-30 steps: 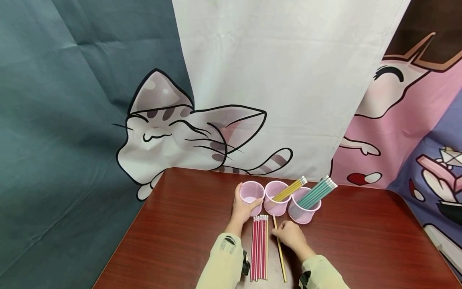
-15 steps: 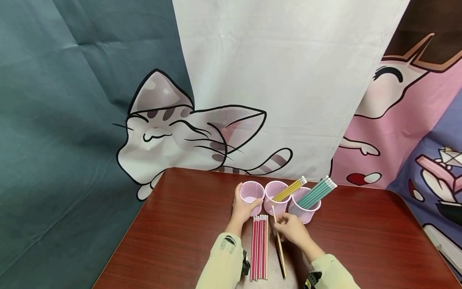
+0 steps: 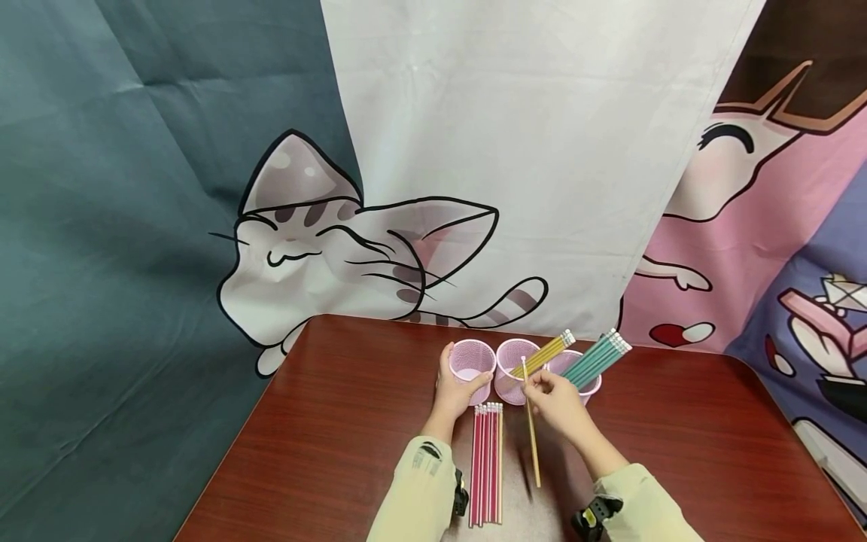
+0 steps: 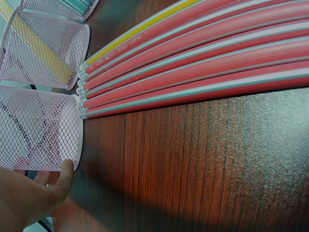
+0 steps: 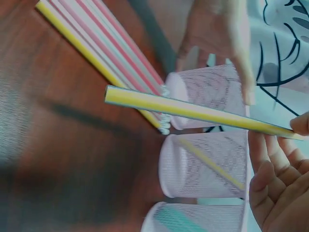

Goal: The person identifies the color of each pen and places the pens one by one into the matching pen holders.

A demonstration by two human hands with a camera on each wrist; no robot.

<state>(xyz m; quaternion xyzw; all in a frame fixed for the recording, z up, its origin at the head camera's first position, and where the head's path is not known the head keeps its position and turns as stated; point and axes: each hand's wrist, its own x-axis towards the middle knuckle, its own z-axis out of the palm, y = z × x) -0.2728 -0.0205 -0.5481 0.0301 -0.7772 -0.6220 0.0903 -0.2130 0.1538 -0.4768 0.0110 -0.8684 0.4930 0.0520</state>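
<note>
My left hand (image 3: 455, 393) grips the leftmost pink mesh cup (image 3: 473, 351), thumb on the near side and fingers round the far side; this cup has no pencils in it. My right hand (image 3: 557, 400) pinches a yellow pencil (image 3: 533, 448) near its eraser end, raised off the table in front of the middle mesh cup (image 3: 506, 391). In the right wrist view the held pencil (image 5: 193, 108) crosses before the cups, its flat end pointing away from the hand. Several yellow pencils (image 3: 546, 354) lean in the middle cup. Teal pencils (image 3: 596, 361) fill the right cup (image 3: 593, 388), partly hidden by my right hand.
A row of red pencils (image 3: 485, 467) lies on the brown table (image 3: 339, 436) before the left cup, erasers towards the cups. One yellow pencil (image 4: 145, 31) lies along the row's right side. A cartoon-printed cloth (image 3: 528, 150) hangs behind the table.
My right hand has lifted the yellow pencil off the table and moved it forward to the middle cup. The left hand stays on the left cup.
</note>
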